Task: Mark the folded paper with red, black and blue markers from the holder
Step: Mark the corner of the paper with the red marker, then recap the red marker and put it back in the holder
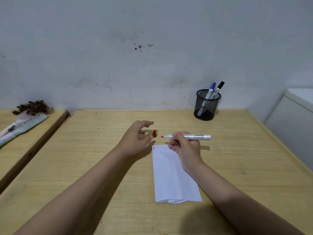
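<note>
A folded white paper lies on the wooden table, with a small red mark at its far left corner. My right hand grips an uncapped red marker, tip pointing left just beyond the paper's far edge. The red cap sits on the table beside the fingertips of my left hand, which hovers with fingers spread and holds nothing. A black mesh holder at the back right of the table holds a blue marker and a black marker.
A second wooden surface on the left carries a hairbrush and a dark brown clump. A white cabinet-like object stands at the right. A grey wall runs behind the table.
</note>
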Demonstrator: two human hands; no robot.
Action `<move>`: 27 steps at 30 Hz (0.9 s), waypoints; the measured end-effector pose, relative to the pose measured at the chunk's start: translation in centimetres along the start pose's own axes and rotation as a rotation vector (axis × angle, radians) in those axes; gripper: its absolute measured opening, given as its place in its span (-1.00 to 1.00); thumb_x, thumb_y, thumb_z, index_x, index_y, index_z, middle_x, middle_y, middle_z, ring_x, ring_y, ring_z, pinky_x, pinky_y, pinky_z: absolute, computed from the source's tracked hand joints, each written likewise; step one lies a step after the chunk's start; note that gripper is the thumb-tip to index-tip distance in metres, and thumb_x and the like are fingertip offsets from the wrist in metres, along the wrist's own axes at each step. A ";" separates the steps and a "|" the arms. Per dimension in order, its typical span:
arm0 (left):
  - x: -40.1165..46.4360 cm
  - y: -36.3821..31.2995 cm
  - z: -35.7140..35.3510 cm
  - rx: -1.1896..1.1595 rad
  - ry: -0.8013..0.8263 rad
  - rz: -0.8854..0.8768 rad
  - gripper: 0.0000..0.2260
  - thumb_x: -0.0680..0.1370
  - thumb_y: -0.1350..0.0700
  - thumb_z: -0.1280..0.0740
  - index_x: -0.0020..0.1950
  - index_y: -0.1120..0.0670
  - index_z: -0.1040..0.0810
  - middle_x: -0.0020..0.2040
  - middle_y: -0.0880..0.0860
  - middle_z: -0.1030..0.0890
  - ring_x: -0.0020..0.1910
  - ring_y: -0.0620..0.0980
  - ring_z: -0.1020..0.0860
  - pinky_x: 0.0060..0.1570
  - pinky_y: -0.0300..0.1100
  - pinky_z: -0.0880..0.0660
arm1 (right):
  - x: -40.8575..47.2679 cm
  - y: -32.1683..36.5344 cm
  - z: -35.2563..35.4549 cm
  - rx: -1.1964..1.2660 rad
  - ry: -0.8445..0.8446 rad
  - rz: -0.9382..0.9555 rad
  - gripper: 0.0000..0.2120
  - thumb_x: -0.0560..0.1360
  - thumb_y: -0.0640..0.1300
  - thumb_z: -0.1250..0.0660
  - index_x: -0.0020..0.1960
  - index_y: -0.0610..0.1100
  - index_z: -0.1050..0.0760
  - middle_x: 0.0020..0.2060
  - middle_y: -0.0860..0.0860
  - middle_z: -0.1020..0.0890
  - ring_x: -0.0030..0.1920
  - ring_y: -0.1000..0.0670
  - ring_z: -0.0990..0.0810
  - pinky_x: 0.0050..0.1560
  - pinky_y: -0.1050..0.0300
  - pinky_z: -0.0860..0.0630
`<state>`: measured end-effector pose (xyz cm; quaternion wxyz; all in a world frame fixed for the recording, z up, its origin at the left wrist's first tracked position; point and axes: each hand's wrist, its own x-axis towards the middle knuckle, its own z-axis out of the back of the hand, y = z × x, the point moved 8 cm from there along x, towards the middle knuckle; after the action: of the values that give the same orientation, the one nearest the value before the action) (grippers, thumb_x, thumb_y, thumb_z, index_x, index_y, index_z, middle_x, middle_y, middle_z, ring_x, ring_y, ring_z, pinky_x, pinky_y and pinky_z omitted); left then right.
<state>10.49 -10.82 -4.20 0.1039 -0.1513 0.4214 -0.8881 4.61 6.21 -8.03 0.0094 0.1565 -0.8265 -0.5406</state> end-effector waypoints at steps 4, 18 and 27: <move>2.1 -0.6 -1.1 0.143 0.035 -0.027 -0.73 0.48 0.16 -0.36 0.18 0.04 -0.58 0.04 0.02 -0.55 -0.04 -0.04 -0.53 -0.15 -0.43 -0.36 | 0.0 -0.1 0.0 0.044 0.012 -0.022 -0.91 0.45 -0.35 -0.34 -0.23 -0.25 -0.53 -0.41 -0.08 -0.53 -0.35 0.02 -0.54 -0.16 0.07 -0.61; 0.8 -4.8 -0.2 -0.737 0.059 0.114 -0.90 0.43 0.32 -0.39 -0.11 0.16 -0.62 -0.30 0.01 -0.70 -0.24 -0.06 -0.68 -0.09 -0.21 -0.62 | -1.8 7.6 -0.1 0.077 0.057 0.261 -0.89 0.44 -0.41 -0.33 -0.23 -0.27 -0.52 -0.48 -0.05 -0.57 -0.41 0.02 -0.53 -0.23 0.14 -0.61; -1.4 -9.0 -0.4 -0.766 0.072 0.008 -0.90 0.42 0.33 -0.40 -0.12 0.18 -0.64 -0.28 0.08 -0.69 -0.24 -0.01 -0.67 -0.02 -0.13 -0.61 | -4.3 10.1 -1.1 -0.001 0.167 0.344 -0.92 0.43 -0.38 -0.37 -0.21 -0.26 -0.57 -0.39 -0.11 -0.63 -0.38 0.01 -0.59 -0.18 0.16 -0.61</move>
<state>11.13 -4.48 2.38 0.0283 -0.1464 0.7265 -0.6708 6.35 10.08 2.08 0.1705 0.0572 -0.8372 -0.5164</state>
